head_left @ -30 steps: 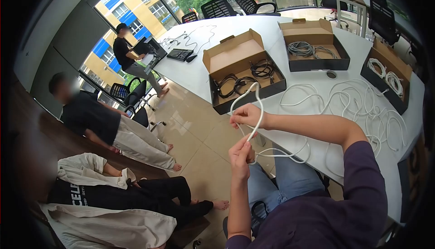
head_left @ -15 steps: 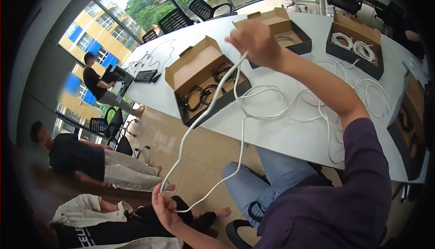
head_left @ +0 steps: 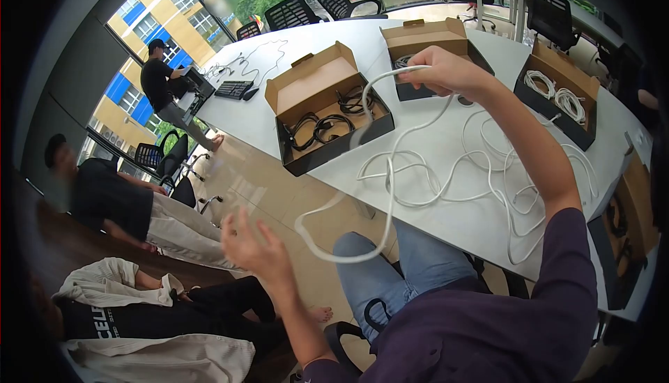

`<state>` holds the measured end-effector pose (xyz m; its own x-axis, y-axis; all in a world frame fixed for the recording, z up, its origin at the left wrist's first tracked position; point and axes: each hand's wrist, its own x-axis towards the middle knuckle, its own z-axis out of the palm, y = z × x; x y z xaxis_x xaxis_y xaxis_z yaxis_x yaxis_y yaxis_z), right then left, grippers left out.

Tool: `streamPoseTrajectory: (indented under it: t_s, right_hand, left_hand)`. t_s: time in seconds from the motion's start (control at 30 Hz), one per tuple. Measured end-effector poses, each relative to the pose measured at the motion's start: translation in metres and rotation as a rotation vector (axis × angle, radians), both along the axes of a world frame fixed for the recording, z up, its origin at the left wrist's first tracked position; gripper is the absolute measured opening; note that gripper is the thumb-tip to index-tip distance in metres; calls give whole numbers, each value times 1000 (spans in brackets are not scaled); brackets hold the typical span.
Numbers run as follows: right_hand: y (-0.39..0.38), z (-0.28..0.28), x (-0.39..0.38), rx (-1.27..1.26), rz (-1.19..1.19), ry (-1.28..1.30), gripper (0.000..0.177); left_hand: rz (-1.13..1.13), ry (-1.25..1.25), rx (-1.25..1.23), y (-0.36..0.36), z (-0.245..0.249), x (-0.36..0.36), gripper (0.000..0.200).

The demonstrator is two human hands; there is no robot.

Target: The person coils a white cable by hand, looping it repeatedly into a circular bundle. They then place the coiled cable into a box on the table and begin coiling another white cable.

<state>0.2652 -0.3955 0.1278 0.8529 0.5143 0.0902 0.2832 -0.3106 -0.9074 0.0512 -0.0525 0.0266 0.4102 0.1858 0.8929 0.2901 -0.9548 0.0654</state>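
Note:
Above the white table (head_left: 428, 205), my right hand (head_left: 446, 73) is closed around a white cable (head_left: 391, 195). The cable arches from this hand and hangs in a loop past the table's near edge, over my lap. More of it, or other white cable, lies in loose coils across the tabletop. My left hand (head_left: 254, 243) is raised at the lower left, off the table, with its fingers spread and nothing in it. The hanging loop is to its right, apart from it.
Open boxes stand on the table: one with black cables (head_left: 334, 132), one behind my right hand (head_left: 481, 62), one with coiled white cables (head_left: 557, 97), another at the right edge (head_left: 620, 243). People are at the left; a keyboard (head_left: 233, 89) lies at the far left.
My left hand has let go of the white cable, and its fingers have opened. The cable now hangs in a loop from my right hand, which has moved right and slightly down.

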Motion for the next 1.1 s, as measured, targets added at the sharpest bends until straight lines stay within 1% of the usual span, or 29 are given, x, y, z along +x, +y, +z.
streamPoseTrajectory:
  t_s: [0.07, 0.13, 0.2, 0.27, 0.33, 0.37, 0.43, 0.5, 0.53, 0.57, 0.6, 0.63, 0.67, 0.7, 0.77, 0.87, 0.97, 1.0, 1.1]
  right_hand:
    - [12, -5, -3, 64, 46, 112, 34]
    - [32, -8, -11, 156, 191, 224, 31]
    - [47, -10, -21, 192, 309, 313, 29]
    - [65, -10, -31, 205, 437, 379, 29]
    - [70, -9, -43, 228, 524, 366, 30]
    - [73, -6, -49, 241, 593, 351, 32]
    - [78, -10, -59, 258, 687, 322, 44]
    - [87, -6, -77, 323, 773, 461, 56]
    - [92, -5, -85, 346, 802, 507, 59]
    - [98, -6, -93, 367, 821, 560, 64]
    - [104, -7, -102, 385, 836, 584, 65]
    - [110, -7, -107, 406, 839, 611, 67]
    - [117, -7, -109, 437, 865, 623, 67]
    - [121, -8, -110, 466, 877, 639, 68]
    - [128, -7, -111, 537, 853, 627, 69]
    - [133, -8, -109, 651, 820, 648, 70]
    - [139, -16, -108, 677, 786, 691, 68]
    - [143, -18, -109, 678, 782, 719, 65]
    - [161, -31, -112, 640, 729, 777, 63]
  left_hand:
    - [-493, 128, -308, -49, -7, 1, 37]
    - [-787, 313, -509, -94, -9, 5, 42]
    - [-811, 328, -414, -123, -5, 18, 51]
    - [-761, 348, -352, -125, -16, 40, 56]
    - [-709, 370, -287, -120, -31, 55, 59]
    - [-680, 380, -247, -116, -37, 59, 59]
    - [-697, 403, -286, -114, -51, 61, 57]
    - [-684, 401, -347, -115, -76, 72, 48]
    - [-713, 440, -459, -117, -70, 72, 37]
    - [-696, 516, -521, -116, -77, 77, 25]
    - [-875, 424, -631, -116, -97, 85, 19]
    - [-836, 594, -734, -116, -90, 81, 17]
    - [-903, 434, -883, -120, -67, 65, 17]
    - [-940, 338, -893, -120, -77, 67, 16]
    - [-859, 388, -852, -115, -69, 58, 15]
    - [-630, 464, -916, -96, -78, 54, 25]
    - [-565, 110, -733, -99, -61, 37, 39]
    - [-651, 24, -684, -102, -52, 34, 49]
    - [-732, 136, -720, -111, -62, 44, 43]
